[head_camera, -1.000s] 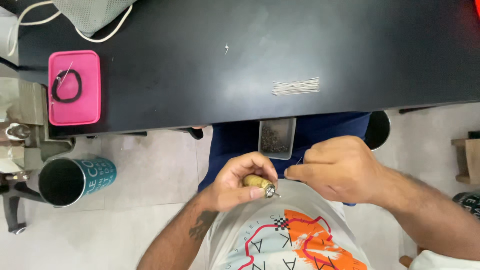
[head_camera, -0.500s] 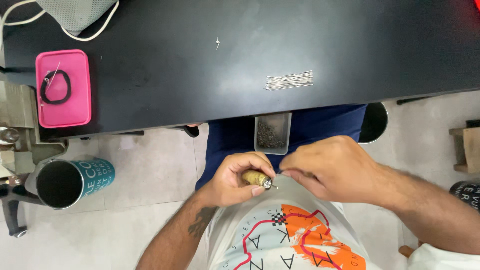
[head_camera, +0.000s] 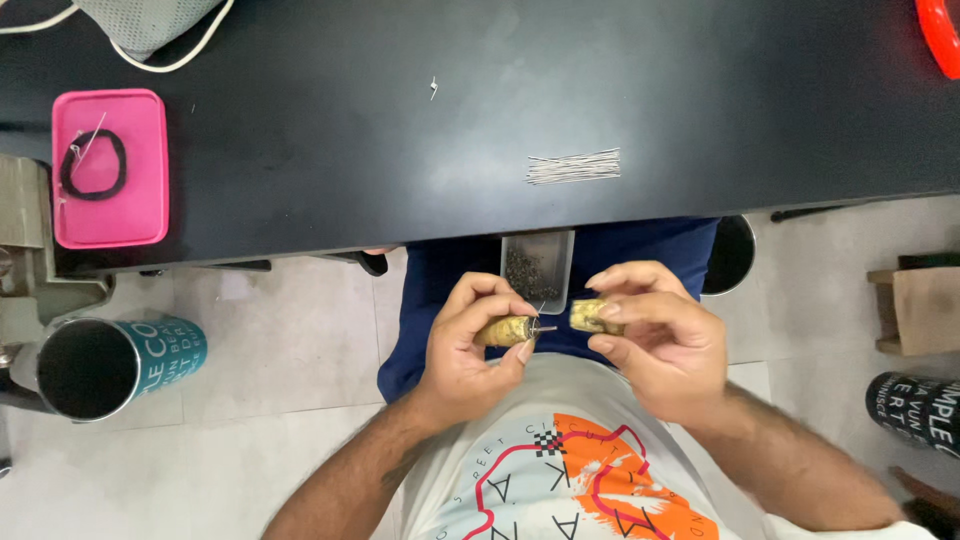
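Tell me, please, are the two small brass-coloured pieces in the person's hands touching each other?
Apart. The head view shows the piece in the left hand, the left brass piece, and the right brass piece in the right hand, with a clear gap; only a thin pin juts between.

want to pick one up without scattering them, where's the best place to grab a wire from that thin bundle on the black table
Pinch one wire of the thin wire bundle at its right end, coming from above. The strands lie flat on the black table and fan apart slightly there, so a single one should separate more easily. Both hands are occupied with small brass pieces now.
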